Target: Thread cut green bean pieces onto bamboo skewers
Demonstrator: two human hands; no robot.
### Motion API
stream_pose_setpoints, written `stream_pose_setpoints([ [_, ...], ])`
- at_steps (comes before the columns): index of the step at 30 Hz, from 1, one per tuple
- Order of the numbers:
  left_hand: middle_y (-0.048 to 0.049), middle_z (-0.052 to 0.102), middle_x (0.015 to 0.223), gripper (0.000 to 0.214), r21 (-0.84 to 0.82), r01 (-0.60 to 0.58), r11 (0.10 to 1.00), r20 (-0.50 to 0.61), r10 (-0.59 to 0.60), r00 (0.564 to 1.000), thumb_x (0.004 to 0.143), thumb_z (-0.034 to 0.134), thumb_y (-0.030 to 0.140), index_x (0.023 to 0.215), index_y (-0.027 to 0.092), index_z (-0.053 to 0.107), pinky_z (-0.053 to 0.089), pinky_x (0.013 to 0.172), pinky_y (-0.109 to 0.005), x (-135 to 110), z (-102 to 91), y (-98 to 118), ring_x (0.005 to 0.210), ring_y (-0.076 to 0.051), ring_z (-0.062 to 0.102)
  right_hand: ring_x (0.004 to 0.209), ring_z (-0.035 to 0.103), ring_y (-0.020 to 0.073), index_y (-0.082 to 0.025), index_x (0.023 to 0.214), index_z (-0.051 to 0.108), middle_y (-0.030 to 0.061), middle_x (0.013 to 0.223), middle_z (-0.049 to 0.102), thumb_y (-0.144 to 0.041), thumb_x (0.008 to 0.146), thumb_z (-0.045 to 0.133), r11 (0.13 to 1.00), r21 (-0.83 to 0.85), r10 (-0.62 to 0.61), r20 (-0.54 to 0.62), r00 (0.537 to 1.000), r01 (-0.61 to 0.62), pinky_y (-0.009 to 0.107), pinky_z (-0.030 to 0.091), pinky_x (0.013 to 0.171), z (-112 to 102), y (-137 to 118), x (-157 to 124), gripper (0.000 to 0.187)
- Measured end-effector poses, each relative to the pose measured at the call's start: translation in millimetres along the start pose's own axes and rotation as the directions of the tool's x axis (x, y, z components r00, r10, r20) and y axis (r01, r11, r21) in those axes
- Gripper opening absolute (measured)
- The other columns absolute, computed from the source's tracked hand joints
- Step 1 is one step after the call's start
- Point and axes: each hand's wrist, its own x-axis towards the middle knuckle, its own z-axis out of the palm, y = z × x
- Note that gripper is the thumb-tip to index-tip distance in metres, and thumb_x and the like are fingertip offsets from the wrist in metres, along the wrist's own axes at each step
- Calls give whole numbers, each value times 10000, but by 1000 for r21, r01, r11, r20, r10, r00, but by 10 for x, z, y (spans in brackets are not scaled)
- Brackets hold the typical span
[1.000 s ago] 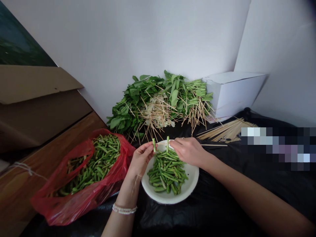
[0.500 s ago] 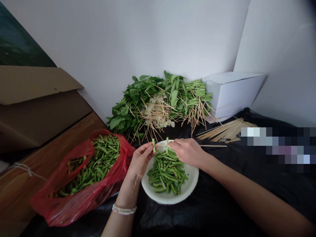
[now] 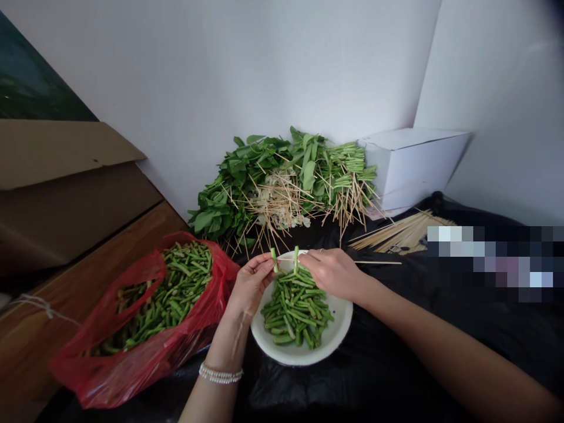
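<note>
My left hand (image 3: 251,286) and my right hand (image 3: 332,274) hold a thin bamboo skewer (image 3: 343,261) level above a white enamel plate (image 3: 304,352). Two short green bean pieces (image 3: 275,260) stand crosswise on the skewer near my left fingers, and another bean piece (image 3: 296,259) sits just left of my right fingers. Cut green beans (image 3: 294,311) lie heaped on the plate. Part of the skewer is hidden behind my right hand.
To the left, a red plastic bag (image 3: 145,358) holds many cut beans. Skewered leafy greens and beans (image 3: 282,194) are piled against the white wall, beside a white box (image 3: 414,170). Loose skewers (image 3: 400,234) lie on black plastic sheeting (image 3: 352,364).
The whole scene sits slightly further left in view. Both hands keep their hold, with the skewer and bean pieces in nearly the same place between them.
</note>
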Motion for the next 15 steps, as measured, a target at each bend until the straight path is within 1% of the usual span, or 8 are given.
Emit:
stream_pose_setpoints([
  [6, -43, 742, 771, 256, -13, 91, 996, -27, -92, 995, 592, 874, 180, 805, 128, 741, 520, 608, -188, 1, 40, 50, 645, -93, 641, 686, 562, 138, -151, 941, 602, 16, 793, 624, -49, 847, 453, 1000, -4, 16, 14, 1000, -16, 268, 343, 577, 2, 9, 5, 203],
  [10, -49, 740, 772, 249, -29, 131, 991, -8, -131, 991, 607, 868, 163, 815, 114, 740, 518, 589, -172, 1, 40, 60, 634, -86, 638, 704, 575, 141, -151, 944, 600, 16, 802, 624, -45, 862, 441, 999, 43, 22, -11, 1000, -21, 266, 365, 600, 17, 1, 6, 208],
  [15, -38, 737, 797, 220, -63, 216, 974, 37, -214, 976, 638, 848, 139, 826, 126, 736, 526, 593, -161, -25, 67, 36, 628, -72, 633, 710, 580, 143, -153, 959, 602, 20, 805, 629, -48, 865, 447, 996, 87, 31, -39, 999, -27, 263, 386, 613, 18, -13, 5, 209],
])
